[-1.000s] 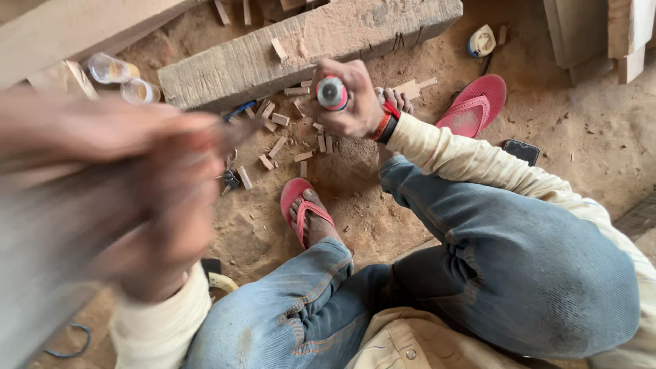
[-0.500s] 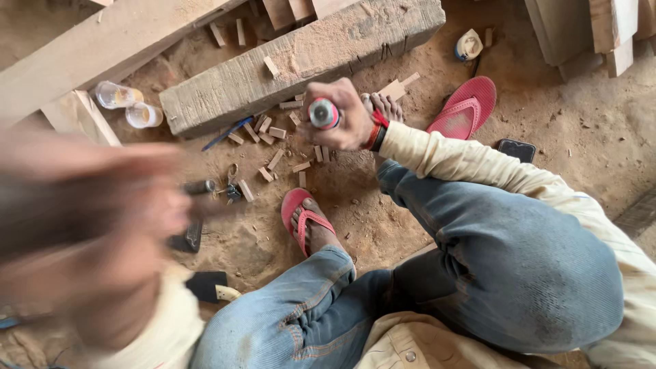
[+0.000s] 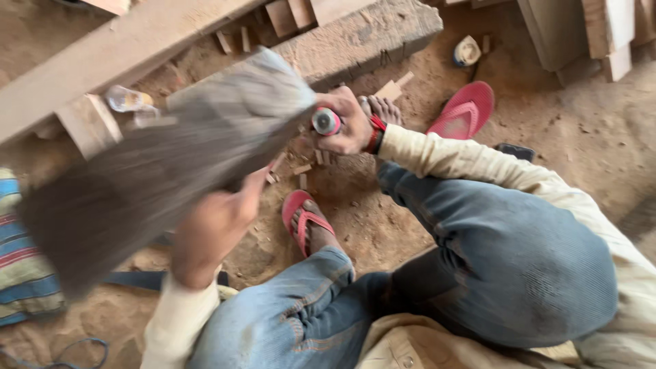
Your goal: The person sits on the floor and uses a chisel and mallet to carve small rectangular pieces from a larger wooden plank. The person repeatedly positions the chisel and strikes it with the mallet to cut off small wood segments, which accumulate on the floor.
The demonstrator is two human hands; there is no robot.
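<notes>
Head view, looking down at a seated person on a sawdust floor (image 3: 588, 137).

Right hand (image 3: 345, 123): clenched around a small power tool (image 3: 326, 121) with a round red-and-grey end face. The end face points toward the camera, so the tool's long axis runs roughly away from the viewer and down toward the floor. A red band (image 3: 374, 133) sits at the wrist. The hand is at about 12 o'clock from the red sandal (image 3: 306, 220) on the near foot.

Left hand (image 3: 215, 229): raised close to the camera and gripping a long grey wooden piece (image 3: 164, 171), heavily blurred. The fingers are wrapped on the piece's lower edge; the exact grip cannot be resolved through the blur. The piece's long axis runs from 8 o'clock to 2 o'clock across the frame, and its upper end lies just beside the tool, at about 9 o'clock from the right hand. Whether the two touch cannot be told.

Relation of note: the tool lies at 1 o'clock from the left hand; the right hand already holds it, and the wooden piece bridges the gap between the hands.

Surroundings: a thick timber block (image 3: 369, 34) at 12 o'clock, a long plank (image 3: 102, 61) at 10 o'clock, small offcuts (image 3: 301, 169) scattered near the sandal, a second red sandal (image 3: 465, 113) at 2 o'clock, striped cloth (image 3: 20, 253) at 8 o'clock.
</notes>
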